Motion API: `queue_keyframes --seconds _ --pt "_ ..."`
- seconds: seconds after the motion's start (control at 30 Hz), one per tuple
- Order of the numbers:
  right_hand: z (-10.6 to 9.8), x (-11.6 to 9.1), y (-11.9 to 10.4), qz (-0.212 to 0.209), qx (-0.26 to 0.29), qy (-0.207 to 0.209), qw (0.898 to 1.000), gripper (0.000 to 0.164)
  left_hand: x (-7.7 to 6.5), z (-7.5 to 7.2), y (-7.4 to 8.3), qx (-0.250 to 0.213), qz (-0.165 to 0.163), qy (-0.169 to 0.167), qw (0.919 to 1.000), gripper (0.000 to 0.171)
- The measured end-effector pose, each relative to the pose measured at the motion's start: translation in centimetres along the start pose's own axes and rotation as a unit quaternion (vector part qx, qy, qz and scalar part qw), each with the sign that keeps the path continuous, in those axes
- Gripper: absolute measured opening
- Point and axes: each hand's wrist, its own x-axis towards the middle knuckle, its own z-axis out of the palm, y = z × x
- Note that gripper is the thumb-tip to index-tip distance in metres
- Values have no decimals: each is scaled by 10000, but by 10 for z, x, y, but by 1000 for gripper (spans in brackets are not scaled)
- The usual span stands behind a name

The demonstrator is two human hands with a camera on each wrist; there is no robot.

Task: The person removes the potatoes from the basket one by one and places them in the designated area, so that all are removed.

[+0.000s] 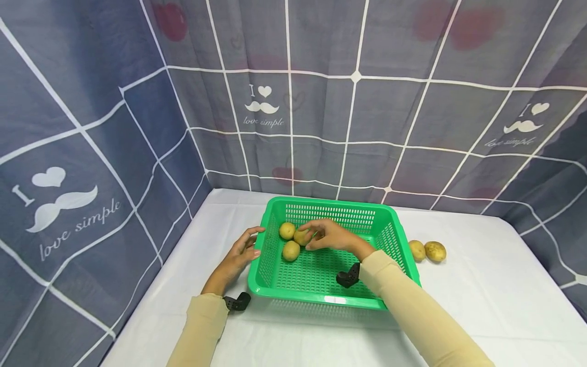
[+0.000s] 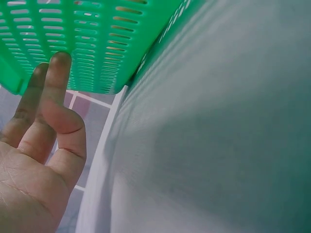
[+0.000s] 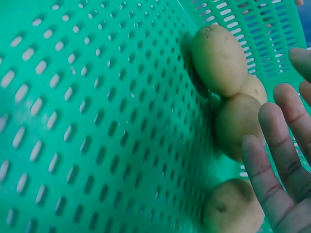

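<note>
The green plastic basket [image 1: 321,299] stands on the white-covered table with several potatoes in its left part. Three show in the head view: a back potato [image 1: 287,231], a front potato [image 1: 291,251] and one potato [image 1: 300,237] partly behind my right fingers. Over them my right hand [image 1: 332,236] spreads its loosely bent fingers and grips nothing. In the right wrist view its fingertips lie close to a middle potato [image 3: 236,127]; touching or not, I cannot tell. Another potato [image 3: 233,208] sits lower there. My left hand [image 1: 239,256] rests its extended fingers against the basket's left side.
Outside the basket's right side lie two more potatoes, a paler one [image 1: 417,250] and a browner one [image 1: 435,251]. A grey checked curtain [image 1: 321,102] hangs behind and to the left of the table [image 1: 495,285]. Both wrists wear small black devices.
</note>
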Motion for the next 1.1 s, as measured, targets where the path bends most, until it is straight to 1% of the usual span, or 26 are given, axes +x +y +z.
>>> queue_keyframes --seconds 0.1,0.3,0.43,0.67,0.77,0.9,1.0,1.1 --pt "4 5 0 61 35 -78 9999 52 1 0 0 -68 52 -25 10000 73" --pt "11 12 -1 128 -66 -212 9997 50 1 -1 0 -51 -11 9 10000 74" --pt "14 16 0 19 -226 -320 9992 47 1 0 1 -44 -13 6 10000 74" --pt "19 23 4 61 -540 -327 9980 46 0 1 3 0 -132 11 9999 75" --pt "21 25 5 97 -557 -341 9978 47 -1 1 4 69 -202 52 9998 75" --pt "25 27 3 286 -714 -304 9966 49 0 0 3 51 -156 47 9999 76" --pt "27 28 1 520 -955 -218 9938 52 0 0 2 -26 -60 -11 10000 76" --pt "29 29 0 661 -1213 -125 9903 53 1 0 2 -54 -32 -36 10000 75"
